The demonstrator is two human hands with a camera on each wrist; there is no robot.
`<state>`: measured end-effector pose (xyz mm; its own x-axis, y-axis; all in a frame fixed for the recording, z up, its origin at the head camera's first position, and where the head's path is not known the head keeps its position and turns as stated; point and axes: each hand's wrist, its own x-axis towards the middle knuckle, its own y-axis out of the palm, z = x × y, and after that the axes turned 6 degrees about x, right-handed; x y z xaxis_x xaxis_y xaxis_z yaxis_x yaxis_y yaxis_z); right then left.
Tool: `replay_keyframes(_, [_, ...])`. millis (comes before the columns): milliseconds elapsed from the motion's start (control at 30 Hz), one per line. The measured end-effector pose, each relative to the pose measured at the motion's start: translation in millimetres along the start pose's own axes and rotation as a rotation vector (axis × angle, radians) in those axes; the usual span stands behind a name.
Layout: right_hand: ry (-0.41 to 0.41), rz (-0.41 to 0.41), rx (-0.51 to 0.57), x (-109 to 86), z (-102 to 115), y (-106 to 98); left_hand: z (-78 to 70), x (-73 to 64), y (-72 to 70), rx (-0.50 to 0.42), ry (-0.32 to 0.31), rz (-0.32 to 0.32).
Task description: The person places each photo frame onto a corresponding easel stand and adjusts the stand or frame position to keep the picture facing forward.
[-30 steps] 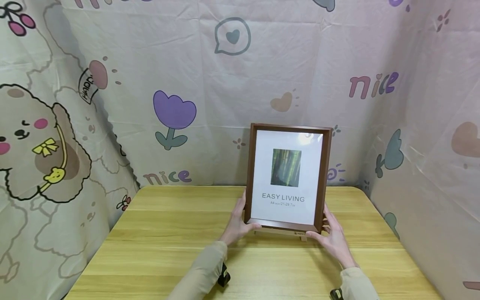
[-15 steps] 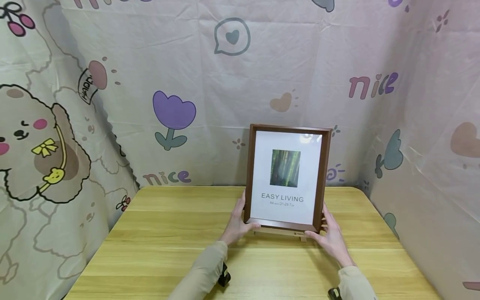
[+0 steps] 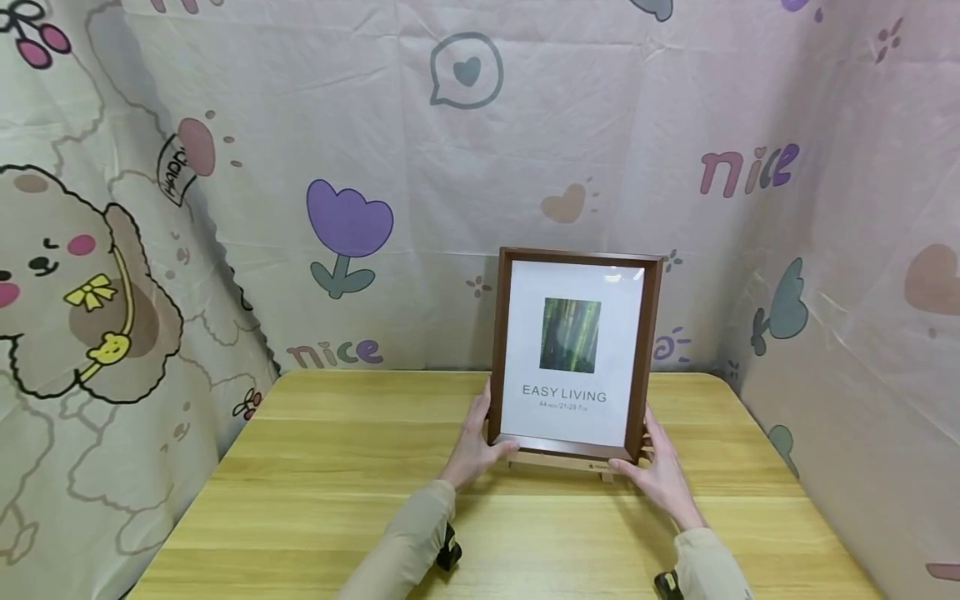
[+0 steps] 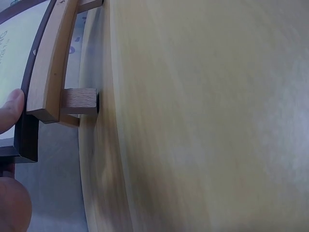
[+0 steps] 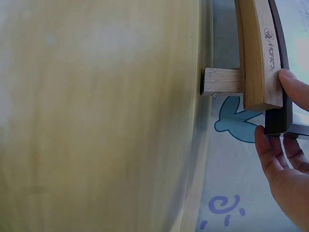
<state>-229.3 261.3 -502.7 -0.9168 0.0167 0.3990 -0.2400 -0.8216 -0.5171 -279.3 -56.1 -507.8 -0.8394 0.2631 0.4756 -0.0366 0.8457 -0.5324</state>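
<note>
The brown rectangular picture frame looks stiff, glossy-fronted and likely fragile, best gripped low at its sides. The left hand and right hand pinch 1 corner each.

Left hand and right hand grip a framed picture by its lower corners.
Its bottom meets a wooden ledge, nearer the table's right edge than its left.
</note>
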Motion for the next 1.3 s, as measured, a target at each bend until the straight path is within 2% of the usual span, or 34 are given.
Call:
replay_keyframes(400, [0.000,0.014,0.053,1.3,3.9,0.6,-1.6,-0.1,-1.6,0.018,-0.025,-0.001])
replay_keyframes(700, [0.026,0.025,0.056,1.7,4.0,1.2,-0.1,2.8,0.7,0.025,0.006,-0.012])
replay_keyframes(1033, [0.040,0.029,0.047,1.6,4.6,1.9,-2.3,3.8,1.1,0.034,0.008,-0.014])
replay_keyframes(1133, [0.045,0.040,0.062,0.3,4.1,1.4,-2.6,2.1,1.5,0.044,-0.017,0.001])
replay_keyframes(1300, [0.068,0.072,0.110,-1.7,3.3,-0.6,-1.0,-3.7,0.4,-0.008,-0.141,0.064])
